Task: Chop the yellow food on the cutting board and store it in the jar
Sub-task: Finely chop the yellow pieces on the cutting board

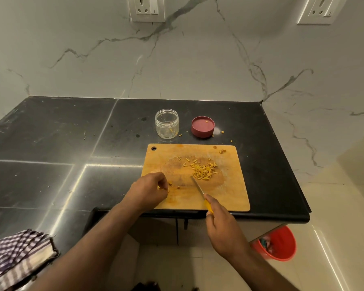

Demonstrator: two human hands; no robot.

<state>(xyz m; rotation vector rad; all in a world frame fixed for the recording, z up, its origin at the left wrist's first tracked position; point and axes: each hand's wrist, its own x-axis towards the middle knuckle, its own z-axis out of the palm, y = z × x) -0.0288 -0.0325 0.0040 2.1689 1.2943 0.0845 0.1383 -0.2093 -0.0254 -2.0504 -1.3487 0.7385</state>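
A wooden cutting board point(229, 192) lies on the black counter. A heap of chopped yellow pieces point(203, 171) sits in its middle, and a few bits lie near its left edge. My left hand point(149, 190) rests on the board's left side with its fingers curled and pinching small yellow bits. My right hand point(223, 229) grips the yellow handle of a knife point(198, 188); its blade tip lies on the board just below the heap. Behind the board stands an open clear jar point(167, 123), nearly empty, with its pink lid point(202, 126) lying beside it on the right.
Yellow crumbs lie scattered on the counter point(72, 143) around the lid and jar. A checked cloth point(17, 257) hangs over the counter's near left edge. A red bucket point(280, 244) stands on the floor at the lower right. Marble wall with sockets point(146, 8) rises behind.
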